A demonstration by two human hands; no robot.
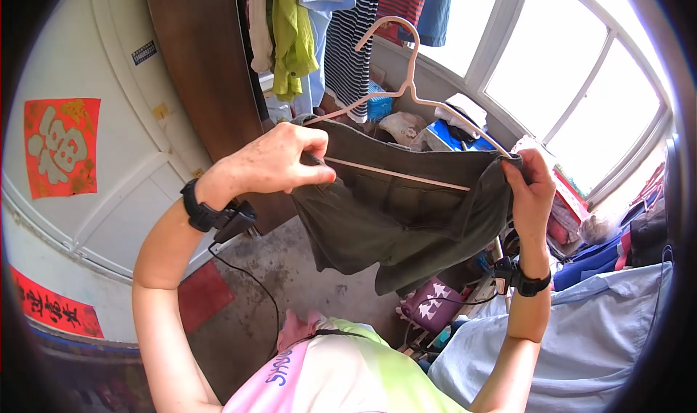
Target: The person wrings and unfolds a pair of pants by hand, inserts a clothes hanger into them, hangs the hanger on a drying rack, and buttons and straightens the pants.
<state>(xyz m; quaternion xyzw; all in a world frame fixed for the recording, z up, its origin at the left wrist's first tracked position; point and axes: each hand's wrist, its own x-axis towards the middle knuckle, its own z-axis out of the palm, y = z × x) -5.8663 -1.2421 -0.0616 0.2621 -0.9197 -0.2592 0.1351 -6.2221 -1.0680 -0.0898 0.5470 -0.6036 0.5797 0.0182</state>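
A pair of dark olive shorts (406, 231) hangs spread out in front of me, its waistband at the top. Inside the waistband sits a pale pink clothes hanger (412, 68), hook upward, its lower bar crossing the opening. My left hand (279, 160) is closed, pinching the waistband at its left end. At the other end, my right hand (534, 191) grips the waistband corner close to the hanger's right tip. The hanger's left tip is hidden behind the cloth and my left hand.
Several garments, including a lime green shirt (294, 35) and a striped top (350, 43), hang at the back. A light blue cloth (573, 340) lies at the lower right. A purple container (434, 304) stands below the shorts. A white door (94, 166) is at left.
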